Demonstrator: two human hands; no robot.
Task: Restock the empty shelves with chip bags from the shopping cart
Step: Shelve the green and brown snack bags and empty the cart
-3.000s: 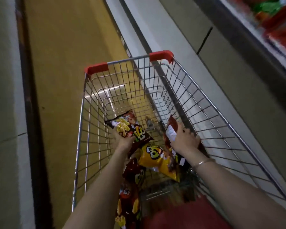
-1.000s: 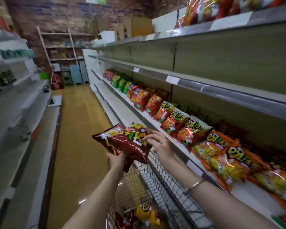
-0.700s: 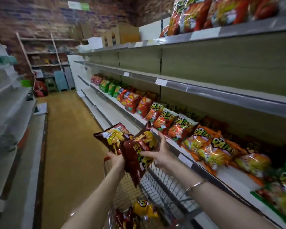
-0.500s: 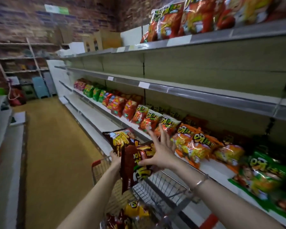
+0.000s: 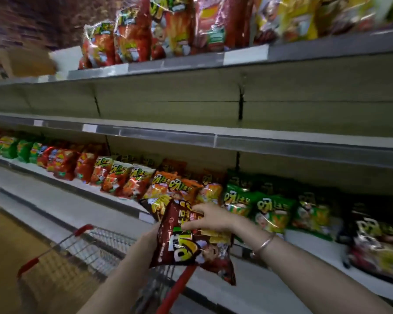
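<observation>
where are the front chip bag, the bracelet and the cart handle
front chip bag [image 5: 188, 252]: head view, middle of its dark red face
bracelet [image 5: 264, 244]: head view, middle of the band on the wrist
cart handle [image 5: 173, 293]: head view, middle of the red bar

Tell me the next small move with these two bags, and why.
Probably pull the front bag free with the right hand and raise it toward the middle shelf. The right hand pinches that bag's top while the left hand holds the back bag, and that shelf shows no bags, unlike the full row below it.
</observation>
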